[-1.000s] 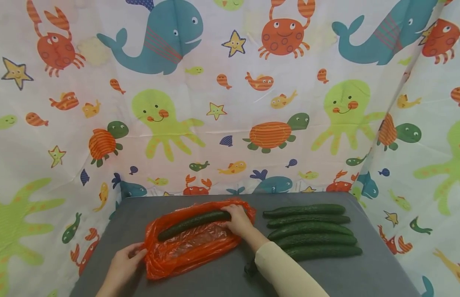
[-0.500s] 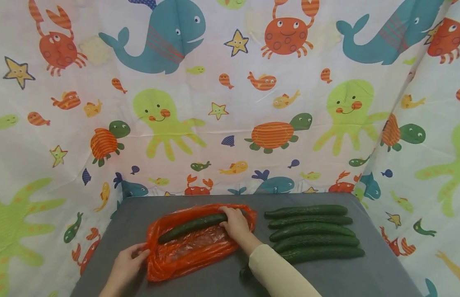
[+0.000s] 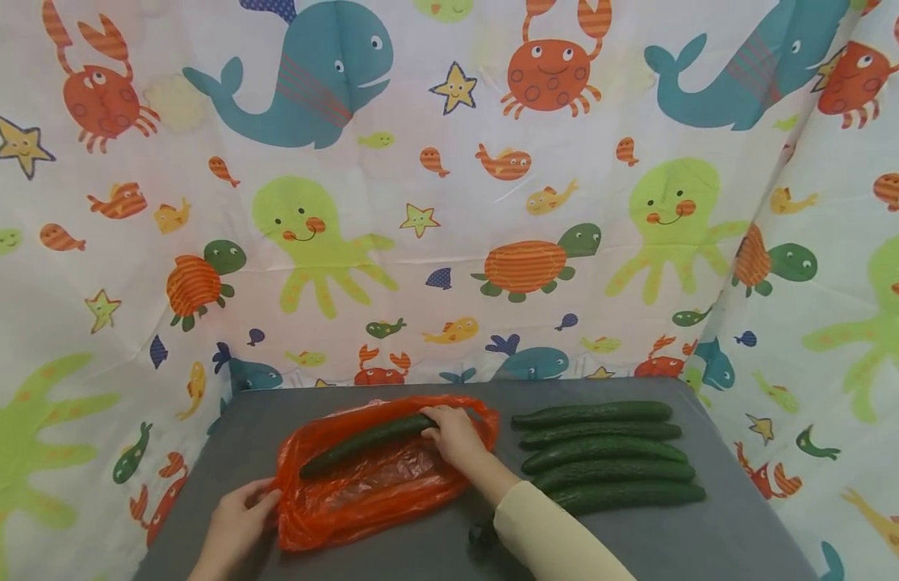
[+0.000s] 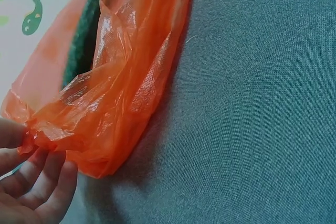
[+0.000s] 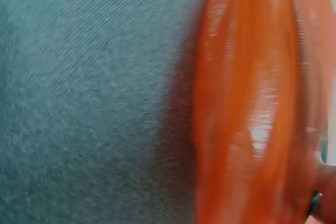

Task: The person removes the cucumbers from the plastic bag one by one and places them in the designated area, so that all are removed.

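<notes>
An orange plastic bag (image 3: 377, 508) lies spread open on the table, its rim rolled up round a dark green cucumber (image 3: 362, 443) along its far side. My right hand (image 3: 457, 440) reaches into the bag and grips that cucumber near its right end; the right wrist view shows mostly the bag's near wall (image 5: 247, 103). At the bag's left end, my left hand (image 3: 235, 520) pinches the crumpled rim between thumb and fingers, as the left wrist view also shows with the bunched plastic (image 4: 52, 135) at the fingertips.
Several cucumbers (image 3: 609, 448) lie side by side in a row right of the bag. The dark end of another cucumber (image 3: 482, 534) shows beside my right sleeve (image 3: 558, 532), which covers the rest. A printed curtain (image 3: 449, 242) encloses the grey table (image 3: 391, 557) at the back and sides.
My right hand has shifted slightly left along the cucumber in the bag, and the cucumber's left end sits a little nearer. My left hand keeps its place at the rim.
</notes>
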`<state>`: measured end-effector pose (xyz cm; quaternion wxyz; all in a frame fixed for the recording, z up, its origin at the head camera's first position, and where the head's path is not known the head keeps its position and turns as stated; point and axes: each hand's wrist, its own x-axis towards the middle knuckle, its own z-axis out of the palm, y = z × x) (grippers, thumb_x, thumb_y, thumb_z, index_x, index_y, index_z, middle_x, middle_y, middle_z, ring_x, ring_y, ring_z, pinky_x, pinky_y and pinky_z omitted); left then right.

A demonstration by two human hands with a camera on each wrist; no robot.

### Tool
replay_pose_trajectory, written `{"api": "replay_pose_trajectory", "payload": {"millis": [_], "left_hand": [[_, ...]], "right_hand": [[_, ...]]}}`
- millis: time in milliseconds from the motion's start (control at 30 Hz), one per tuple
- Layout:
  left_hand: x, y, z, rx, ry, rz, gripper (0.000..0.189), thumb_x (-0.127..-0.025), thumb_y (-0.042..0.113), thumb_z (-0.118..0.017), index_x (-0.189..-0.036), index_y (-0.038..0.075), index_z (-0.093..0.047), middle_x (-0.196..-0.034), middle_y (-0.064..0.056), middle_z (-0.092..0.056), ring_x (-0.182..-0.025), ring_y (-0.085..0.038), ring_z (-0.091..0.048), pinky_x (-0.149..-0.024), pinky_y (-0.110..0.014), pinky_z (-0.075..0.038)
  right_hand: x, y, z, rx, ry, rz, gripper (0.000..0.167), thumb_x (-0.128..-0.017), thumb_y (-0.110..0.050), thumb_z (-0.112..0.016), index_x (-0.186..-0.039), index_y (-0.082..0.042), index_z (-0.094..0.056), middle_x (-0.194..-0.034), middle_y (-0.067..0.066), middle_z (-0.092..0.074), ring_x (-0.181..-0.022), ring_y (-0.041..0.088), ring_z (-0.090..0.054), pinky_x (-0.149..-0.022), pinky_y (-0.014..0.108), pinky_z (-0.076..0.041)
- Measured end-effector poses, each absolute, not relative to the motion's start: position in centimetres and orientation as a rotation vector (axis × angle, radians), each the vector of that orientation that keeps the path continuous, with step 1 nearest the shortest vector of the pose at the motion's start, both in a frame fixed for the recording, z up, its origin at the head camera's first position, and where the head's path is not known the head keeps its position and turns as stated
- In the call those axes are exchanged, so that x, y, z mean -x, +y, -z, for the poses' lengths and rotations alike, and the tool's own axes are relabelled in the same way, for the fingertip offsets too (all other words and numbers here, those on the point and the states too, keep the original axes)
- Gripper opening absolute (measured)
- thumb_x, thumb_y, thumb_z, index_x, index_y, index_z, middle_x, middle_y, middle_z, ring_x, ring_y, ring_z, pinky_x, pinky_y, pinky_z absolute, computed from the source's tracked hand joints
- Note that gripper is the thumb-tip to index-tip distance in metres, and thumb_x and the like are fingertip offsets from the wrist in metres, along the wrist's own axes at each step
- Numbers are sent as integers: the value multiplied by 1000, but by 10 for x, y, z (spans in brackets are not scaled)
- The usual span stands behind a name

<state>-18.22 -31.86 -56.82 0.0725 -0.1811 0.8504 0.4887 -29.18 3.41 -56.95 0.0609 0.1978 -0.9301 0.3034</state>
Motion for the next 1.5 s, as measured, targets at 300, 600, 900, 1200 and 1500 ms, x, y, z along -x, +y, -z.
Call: {"api": "replay_pose_trajectory", "payload": {"millis": [300, 600, 900, 1200, 1500], "left_hand": [[182, -320, 568, 604, 2563, -1437, 51, -102, 32, -59, -135, -8, -56, -102, -16, -72, -81, -15, -71, -69, -37, -60], [181, -318, 567, 681, 2618, -1417, 51, -102, 34, -59, -132, -7, -59, -107, -20, -71, -81, -16, -70, -69, -37, -58], [178, -319, 565, 787, 2609, -1420, 51, -102, 33, -58, -133, -7, -57, -112, -25, -69, -82, -18, -70, -66, -37, -58], [183, -318, 561, 730, 2594, -1416, 54, -102, 38, -58, -135, -6, -57, -113, -24, -69, -83, -17, -69, -68, -37, -58], [185, -312, 560, 740, 2579, -1439, 50, -103, 34, -57, -135, -5, -57, -114, -24, -68, -83, -18, -68, -71, -37, -59]], "right_hand": [[280, 40, 548, -593, -2838, -1094, 42, -95, -20, -69, -136, -11, -64, -135, 10, -66, -122, 28, -63, -97, 44, -53], [266, 64, 533, -583, -2797, -1103, 41, -97, -19, -66, -137, -11, -63, -135, 11, -65, -123, 30, -62, -100, 46, -51], [256, 108, 528, -662, -2738, -1141, 43, -95, -19, -69, -137, -11, -63, -137, 11, -64, -128, 32, -59, -108, 54, -42], [239, 177, 529, -618, -2716, -1158, 46, -94, -19, -71, -139, -20, -62, -139, 3, -63, -127, 28, -60, -101, 48, -50], [219, 249, 544, -514, -2773, -1118, 46, -94, -30, -69, -140, -26, -61, -141, 5, -62, -127, 31, -60, -94, 46, -54]]}}
